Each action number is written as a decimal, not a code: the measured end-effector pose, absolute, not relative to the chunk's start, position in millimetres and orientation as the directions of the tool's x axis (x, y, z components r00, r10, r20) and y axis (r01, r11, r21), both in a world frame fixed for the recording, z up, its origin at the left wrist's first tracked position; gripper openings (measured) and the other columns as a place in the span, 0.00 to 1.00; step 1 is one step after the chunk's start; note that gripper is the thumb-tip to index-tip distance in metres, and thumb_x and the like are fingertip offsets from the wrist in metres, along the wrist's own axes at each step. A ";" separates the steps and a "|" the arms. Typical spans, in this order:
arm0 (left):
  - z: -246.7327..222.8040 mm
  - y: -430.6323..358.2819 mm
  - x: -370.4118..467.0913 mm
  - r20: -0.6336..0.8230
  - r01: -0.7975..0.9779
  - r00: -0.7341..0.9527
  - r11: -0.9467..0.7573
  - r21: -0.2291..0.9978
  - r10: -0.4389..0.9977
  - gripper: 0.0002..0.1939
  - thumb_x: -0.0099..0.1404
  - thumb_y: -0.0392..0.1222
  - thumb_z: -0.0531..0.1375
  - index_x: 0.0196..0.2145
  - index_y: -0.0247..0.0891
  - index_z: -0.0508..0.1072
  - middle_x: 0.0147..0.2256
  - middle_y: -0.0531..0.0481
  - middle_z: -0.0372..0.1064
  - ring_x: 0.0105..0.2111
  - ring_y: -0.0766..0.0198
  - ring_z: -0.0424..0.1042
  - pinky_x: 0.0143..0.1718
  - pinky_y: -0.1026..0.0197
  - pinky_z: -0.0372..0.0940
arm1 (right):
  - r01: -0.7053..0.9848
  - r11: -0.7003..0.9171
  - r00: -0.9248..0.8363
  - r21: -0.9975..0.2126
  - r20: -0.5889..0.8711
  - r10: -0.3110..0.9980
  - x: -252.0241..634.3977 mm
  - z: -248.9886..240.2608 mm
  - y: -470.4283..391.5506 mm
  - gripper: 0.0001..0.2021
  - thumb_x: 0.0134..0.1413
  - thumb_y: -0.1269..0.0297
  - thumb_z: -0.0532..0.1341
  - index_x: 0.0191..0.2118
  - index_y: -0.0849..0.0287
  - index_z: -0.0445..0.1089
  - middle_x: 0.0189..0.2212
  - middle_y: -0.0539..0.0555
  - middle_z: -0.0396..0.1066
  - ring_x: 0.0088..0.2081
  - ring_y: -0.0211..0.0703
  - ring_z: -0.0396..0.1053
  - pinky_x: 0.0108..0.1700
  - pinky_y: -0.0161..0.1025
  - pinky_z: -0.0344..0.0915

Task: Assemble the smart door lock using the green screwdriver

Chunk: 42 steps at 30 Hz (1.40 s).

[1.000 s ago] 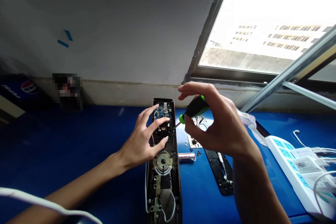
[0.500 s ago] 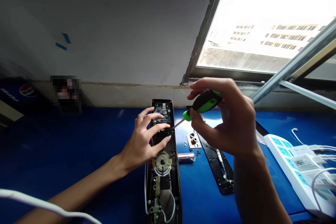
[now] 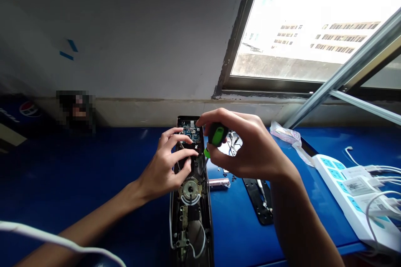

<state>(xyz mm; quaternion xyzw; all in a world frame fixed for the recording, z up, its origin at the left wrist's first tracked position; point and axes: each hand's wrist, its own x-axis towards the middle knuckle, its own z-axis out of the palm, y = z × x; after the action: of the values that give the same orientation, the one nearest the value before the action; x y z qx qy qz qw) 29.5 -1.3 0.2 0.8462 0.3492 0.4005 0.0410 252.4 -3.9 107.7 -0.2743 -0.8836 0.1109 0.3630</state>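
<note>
A long black housing [image 3: 206, 200], which looks like an open door lock body, lies lengthwise on the blue table. It shows a circuit board [image 3: 194, 137] at the far end, a round metal part [image 3: 190, 190] and white wires. My left hand [image 3: 171, 160] rests over its upper half, fingers apart and curved, holding nothing I can see. In my right hand [image 3: 247, 146] is a green and black screwdriver [image 3: 218, 134], gripped by the handle and tilted. Its shaft points down at the housing's right side, just below my left fingertips. The tip's exact contact is hard to make out.
To the right lie a pink wrapped cylinder [image 3: 219, 183], several small screws [image 3: 233, 178] and a black plate [image 3: 258, 202] with a white cable. Further right is a white power strip [image 3: 336, 187] full of plugs. A white cable [image 3: 62, 244] crosses the lower left.
My right hand has moved left with the screwdriver, whose shaft is now steeper and lower on the housing. My left thumb has drawn closer to the index finger. The view has shifted slightly.
</note>
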 end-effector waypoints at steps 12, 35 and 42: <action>4.5 -5.3 28.1 0.611 0.515 0.497 -0.776 0.363 0.616 0.11 0.66 0.31 0.62 0.44 0.39 0.80 0.49 0.43 0.72 0.65 0.44 0.56 0.65 0.37 0.61 | 0.441 0.806 -0.498 -0.395 0.639 0.586 253.9 109.2 -6.3 0.21 0.51 0.76 0.63 0.52 0.57 0.71 0.40 0.50 0.76 0.36 0.38 0.73 0.39 0.38 0.73; 53.4 45.2 133.2 -0.106 0.501 0.859 -0.865 -0.039 0.502 0.12 0.66 0.28 0.58 0.25 0.34 0.74 0.29 0.46 0.73 0.28 0.62 0.68 0.28 0.60 0.58 | 0.774 0.560 -0.476 -0.296 0.310 0.823 322.2 128.4 -0.8 0.26 0.51 0.70 0.63 0.57 0.54 0.72 0.33 0.50 0.75 0.31 0.39 0.67 0.33 0.38 0.63; 26.5 64.9 161.8 -0.202 0.481 0.855 -0.876 -0.039 0.478 0.11 0.57 0.23 0.59 0.24 0.36 0.70 0.23 0.52 0.67 0.20 0.65 0.59 0.23 0.61 0.50 | 0.735 0.605 -0.510 -0.307 0.337 0.791 328.1 131.1 -4.6 0.24 0.51 0.71 0.62 0.56 0.56 0.73 0.35 0.52 0.75 0.32 0.39 0.67 0.33 0.37 0.62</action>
<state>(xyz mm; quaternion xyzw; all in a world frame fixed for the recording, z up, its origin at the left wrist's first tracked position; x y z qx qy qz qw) 161.8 64.9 26.5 0.9629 0.2490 -0.1034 0.0064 328.1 -4.6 131.1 -0.4402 -0.8668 0.0621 0.2261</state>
